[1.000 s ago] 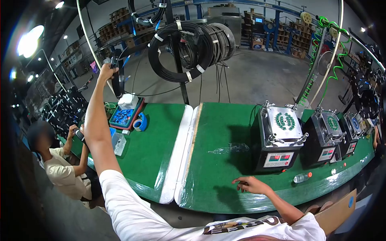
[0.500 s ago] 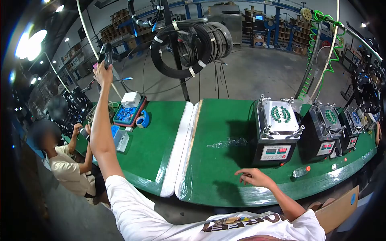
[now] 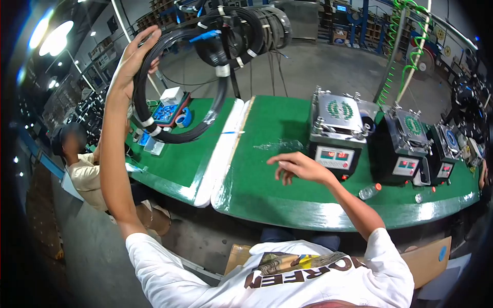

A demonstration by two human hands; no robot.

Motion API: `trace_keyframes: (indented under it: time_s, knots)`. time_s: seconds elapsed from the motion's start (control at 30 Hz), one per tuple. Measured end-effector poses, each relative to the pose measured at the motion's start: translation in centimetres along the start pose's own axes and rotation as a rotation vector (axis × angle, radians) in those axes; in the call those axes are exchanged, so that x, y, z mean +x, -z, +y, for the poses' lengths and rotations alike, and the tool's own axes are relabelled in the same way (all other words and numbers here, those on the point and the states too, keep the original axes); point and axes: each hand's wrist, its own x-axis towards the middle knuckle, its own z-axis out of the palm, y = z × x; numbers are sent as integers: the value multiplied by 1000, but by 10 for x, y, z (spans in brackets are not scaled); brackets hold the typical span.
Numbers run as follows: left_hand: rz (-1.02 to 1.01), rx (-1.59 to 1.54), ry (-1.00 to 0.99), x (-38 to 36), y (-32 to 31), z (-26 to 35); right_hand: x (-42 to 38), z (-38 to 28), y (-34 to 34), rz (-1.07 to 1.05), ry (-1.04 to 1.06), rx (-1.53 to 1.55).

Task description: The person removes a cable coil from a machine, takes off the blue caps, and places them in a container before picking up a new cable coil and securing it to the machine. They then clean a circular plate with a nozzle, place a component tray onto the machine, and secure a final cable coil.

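My left hand (image 3: 134,64) is raised at the left, its thumb and fingers around a coil of black cable (image 3: 192,134). White ties bind the coil, which hangs above the green table in front of another black coil (image 3: 251,31) on a stand. Over the table, my right hand (image 3: 300,168) holds nothing; its fingers are loosely bent and apart. Nearest to it stands a black machine (image 3: 334,156) with a red digital display and a metal top carrying a green ring of parts.
Two similar machines (image 3: 405,164) (image 3: 446,167) and clear bottles with orange caps (image 3: 370,192) stand to the right on the green table (image 3: 267,190). At left are a tray of blue parts (image 3: 167,113) and a blue tape roll (image 3: 183,119). A co-worker (image 3: 84,174) is at far left.
My left hand has brought the cable coil closer, and its loop now shows broadly. My right hand has shifted left and up in view. The camera view has also shifted.
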Motion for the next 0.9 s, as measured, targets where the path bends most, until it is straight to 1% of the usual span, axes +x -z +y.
trace_keyframes:
  time_s: [0.07,0.1,0.13,0.2,0.27,0.33,0.37,0.4,0.43,0.47,0.5,0.53,0.57,0.6,0.67,0.7,0.73,0.8,0.87,0.9]
  knots:
    - [-99,-100,-135,-22,-45,17,-5,-5,3,-53,-21,144]
    - [-61,-79,-156,-30,-70,26,-9,-9,3,-58,-18,200]
    - [-49,-130,-167,-34,-92,31,-14,-12,6,-63,-12,254]
    - [-101,-255,-252,-34,-124,27,-19,-17,19,-67,64,503]
    - [-97,-276,-315,-40,-152,20,-23,-13,36,-45,178,770]
    - [-84,-418,-313,-40,-172,3,-36,-14,56,105,278,834]
    - [-51,-458,-342,-41,-181,-6,-39,-4,70,69,375,888]
    - [-15,-498,-368,-41,-189,-17,-41,1,83,116,344,877]
    - [67,-593,-372,-40,-197,-27,-49,-2,88,219,388,824]
    - [103,-580,-343,-45,-198,-35,-56,-4,90,321,432,769]
    - [-13,-684,-400,-44,-202,-47,-52,29,104,308,597,672]
    - [-130,-785,-455,-42,-208,-62,-57,9,97,448,501,859]
    - [36,-665,-426,-41,-213,-78,-60,6,103,456,584,812]
    - [184,-640,-305,-43,-223,-93,-64,4,109,464,662,764]
    - [198,-580,-148,-58,-245,-109,-85,-20,106,531,628,837]
    - [111,-552,-69,-65,-252,-127,-99,-34,99,630,581,807]
    - [25,-522,11,-77,-257,-141,-108,-37,97,692,611,829]
    - [-284,-694,505,-135,-269,-104,-140,-33,104,620,420,692]
    - [-498,-841,580,-150,-279,-175,-156,-6,109,703,409,707]
    - [-437,-932,584,-161,-287,-193,-157,3,101,869,405,666]
